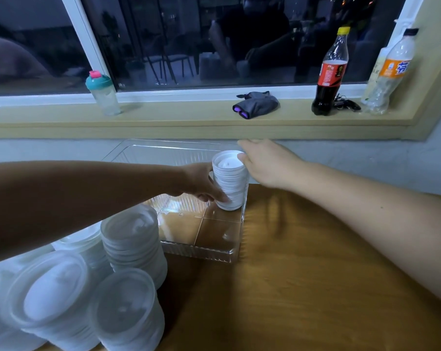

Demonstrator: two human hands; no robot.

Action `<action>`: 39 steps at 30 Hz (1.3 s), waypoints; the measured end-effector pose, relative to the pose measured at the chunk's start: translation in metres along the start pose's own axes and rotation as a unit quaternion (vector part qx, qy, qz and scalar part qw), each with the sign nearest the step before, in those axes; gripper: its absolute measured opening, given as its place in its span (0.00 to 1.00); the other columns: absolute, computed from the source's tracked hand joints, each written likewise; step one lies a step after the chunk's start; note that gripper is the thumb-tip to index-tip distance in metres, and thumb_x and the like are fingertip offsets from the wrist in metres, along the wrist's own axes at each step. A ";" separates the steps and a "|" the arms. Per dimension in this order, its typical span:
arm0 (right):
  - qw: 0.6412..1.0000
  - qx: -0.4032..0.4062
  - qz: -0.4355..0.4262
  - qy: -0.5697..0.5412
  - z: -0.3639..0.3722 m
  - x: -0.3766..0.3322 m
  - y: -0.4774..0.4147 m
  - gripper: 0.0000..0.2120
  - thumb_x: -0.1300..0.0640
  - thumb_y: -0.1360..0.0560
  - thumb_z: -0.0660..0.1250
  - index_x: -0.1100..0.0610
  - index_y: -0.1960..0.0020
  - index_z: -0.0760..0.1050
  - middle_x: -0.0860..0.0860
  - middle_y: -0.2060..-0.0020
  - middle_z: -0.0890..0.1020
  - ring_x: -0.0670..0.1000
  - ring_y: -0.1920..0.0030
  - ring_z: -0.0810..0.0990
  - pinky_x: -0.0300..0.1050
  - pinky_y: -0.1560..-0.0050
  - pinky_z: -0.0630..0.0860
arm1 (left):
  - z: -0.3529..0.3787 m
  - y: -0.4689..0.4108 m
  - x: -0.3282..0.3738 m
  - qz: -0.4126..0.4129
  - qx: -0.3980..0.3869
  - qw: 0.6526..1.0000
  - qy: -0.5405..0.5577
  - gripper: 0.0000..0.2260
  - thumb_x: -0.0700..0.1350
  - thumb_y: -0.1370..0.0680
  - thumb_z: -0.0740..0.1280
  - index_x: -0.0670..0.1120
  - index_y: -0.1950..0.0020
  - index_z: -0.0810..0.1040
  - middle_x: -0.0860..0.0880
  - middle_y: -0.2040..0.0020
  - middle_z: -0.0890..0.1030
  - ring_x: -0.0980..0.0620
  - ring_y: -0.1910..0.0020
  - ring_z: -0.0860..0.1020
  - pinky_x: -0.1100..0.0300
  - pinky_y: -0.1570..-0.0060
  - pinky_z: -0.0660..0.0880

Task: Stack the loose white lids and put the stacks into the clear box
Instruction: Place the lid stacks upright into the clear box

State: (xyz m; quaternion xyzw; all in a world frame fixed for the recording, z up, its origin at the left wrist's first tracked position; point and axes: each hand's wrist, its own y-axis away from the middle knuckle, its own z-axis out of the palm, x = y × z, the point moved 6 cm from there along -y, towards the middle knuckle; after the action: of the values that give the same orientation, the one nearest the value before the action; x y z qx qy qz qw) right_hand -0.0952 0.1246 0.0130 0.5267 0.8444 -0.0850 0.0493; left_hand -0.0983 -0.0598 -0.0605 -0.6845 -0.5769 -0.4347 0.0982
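Note:
A tall stack of white lids (231, 181) stands upright inside the clear box (201, 252), against its right wall. My left hand (201, 183) grips the stack low on its left side. My right hand (265, 160) rests its fingers on the stack's top right rim, above the box wall. Several more stacks of white lids (133, 244) stand on the wooden table at the lower left, outside the box.
The box sits at the far edge of the wooden table (303, 287). Behind it, a window sill holds a teal-lidded bottle (103, 93), a dark pouch (256, 104), a cola bottle (329, 74) and an orange-labelled bottle (389, 77).

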 end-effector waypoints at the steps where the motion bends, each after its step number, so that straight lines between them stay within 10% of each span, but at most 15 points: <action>1: 1.000 0.005 0.003 -0.005 0.001 0.001 0.000 0.10 0.52 0.12 0.56 0.57 0.42 0.72 0.58 0.41 0.82 0.65 0.43 0.78 0.61 0.45 0.79 | 0.000 0.000 0.001 -0.002 0.002 1.000 -0.001 0.27 0.46 0.30 0.86 0.51 0.35 0.80 0.42 0.42 0.87 0.45 0.46 0.86 0.54 0.47 0.86; 11: 0.989 0.092 -0.060 -0.096 -0.023 -0.019 0.032 0.20 0.53 0.12 0.58 0.56 0.21 0.70 0.53 0.23 0.73 0.59 0.23 0.70 0.59 0.23 0.67 | -0.036 0.044 0.008 -0.061 0.085 0.993 -0.046 0.36 0.46 0.28 0.85 0.45 0.25 0.72 0.45 0.42 0.87 0.45 0.45 0.87 0.51 0.44 0.85; 32: 0.922 0.144 -0.172 -0.315 0.010 -0.154 0.171 0.10 0.56 0.14 0.67 0.53 0.34 0.80 0.44 0.39 0.83 0.38 0.41 0.77 0.25 0.39 0.67 | -0.013 0.366 0.021 0.132 0.393 0.907 -0.079 0.18 0.43 0.22 0.78 0.53 0.35 0.79 0.58 0.41 0.86 0.58 0.38 0.83 0.58 0.41 0.82; 39: 0.913 0.088 -0.134 -0.374 0.059 -0.173 0.190 0.10 0.55 0.16 0.70 0.52 0.35 0.80 0.43 0.43 0.83 0.42 0.44 0.81 0.31 0.45 0.74 | 0.051 0.415 -0.016 0.105 0.442 0.890 -0.021 0.14 0.39 0.23 0.78 0.54 0.44 0.81 0.55 0.43 0.86 0.53 0.43 0.85 0.62 0.49 0.80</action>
State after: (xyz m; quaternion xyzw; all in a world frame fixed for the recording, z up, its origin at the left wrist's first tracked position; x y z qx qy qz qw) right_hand 0.1512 0.0425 -0.0321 0.3405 0.8159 -0.3558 0.3028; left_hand 0.2907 -0.1689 0.0499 -0.6356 -0.6365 -0.1070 0.4236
